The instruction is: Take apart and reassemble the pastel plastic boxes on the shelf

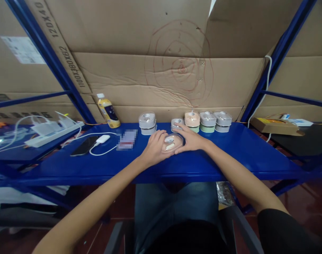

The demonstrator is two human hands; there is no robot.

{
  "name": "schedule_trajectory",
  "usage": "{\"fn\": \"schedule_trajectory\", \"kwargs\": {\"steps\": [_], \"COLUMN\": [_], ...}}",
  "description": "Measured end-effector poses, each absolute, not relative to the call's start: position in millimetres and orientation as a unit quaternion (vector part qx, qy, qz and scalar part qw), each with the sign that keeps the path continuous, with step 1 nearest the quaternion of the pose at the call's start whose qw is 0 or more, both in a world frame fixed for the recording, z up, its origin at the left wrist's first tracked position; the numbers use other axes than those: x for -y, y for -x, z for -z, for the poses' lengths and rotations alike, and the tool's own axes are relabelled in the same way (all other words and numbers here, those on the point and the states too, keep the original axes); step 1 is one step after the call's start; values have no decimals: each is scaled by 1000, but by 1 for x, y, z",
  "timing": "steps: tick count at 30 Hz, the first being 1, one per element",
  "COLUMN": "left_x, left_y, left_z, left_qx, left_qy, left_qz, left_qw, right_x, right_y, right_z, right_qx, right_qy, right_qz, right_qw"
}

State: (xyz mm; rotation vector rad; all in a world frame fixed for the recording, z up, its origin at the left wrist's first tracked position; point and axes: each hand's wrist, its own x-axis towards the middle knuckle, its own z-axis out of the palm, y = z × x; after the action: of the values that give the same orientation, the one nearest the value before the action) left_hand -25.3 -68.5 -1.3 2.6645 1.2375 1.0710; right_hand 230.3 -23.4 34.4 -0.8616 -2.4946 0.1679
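Left hand (155, 147), right hand (192, 138) half-curled, gripping opposite sides of clear-lidded peach container (173, 141) at middle of blue table (245, 150); lidded containers (208, 120) along far edge, yellow bottle (108, 110) far left.

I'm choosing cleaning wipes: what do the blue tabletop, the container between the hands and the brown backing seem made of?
Blue tabletop: probably painted metal, smooth with soft glossy reflections.
Container: likely plastic; its top looks clear and shiny.
Brown backing: matte cardboard, judging by its wrinkles and straight folds.

Head camera, facing forward, down over tabletop (248, 148).
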Motion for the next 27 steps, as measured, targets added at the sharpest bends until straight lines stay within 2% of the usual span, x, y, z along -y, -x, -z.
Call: {"fn": "schedule_trajectory", "kwargs": {"steps": [4, 9, 17, 27], "left_x": [57, 36, 41, 32], "left_y": [28, 23, 22, 38], "left_z": [0, -2, -3, -3], "left_qx": [-420, -359, -311, -351], "left_qy": [-841, -853, -891, -862], "left_qz": [-312, -313, -294, -343], "left_qw": [139, 215, 151, 123], "right_x": [29, 26, 5, -2], "right_y": [-220, -241, -292, -285], "right_z": [-28, -33, -40, -31], "right_qx": [926, 900, 771, 770], "right_qy": [306, 350, 485, 491], "right_qz": [-105, -103, -166, -161], "right_qw": [194, 239, 377, 375]}}
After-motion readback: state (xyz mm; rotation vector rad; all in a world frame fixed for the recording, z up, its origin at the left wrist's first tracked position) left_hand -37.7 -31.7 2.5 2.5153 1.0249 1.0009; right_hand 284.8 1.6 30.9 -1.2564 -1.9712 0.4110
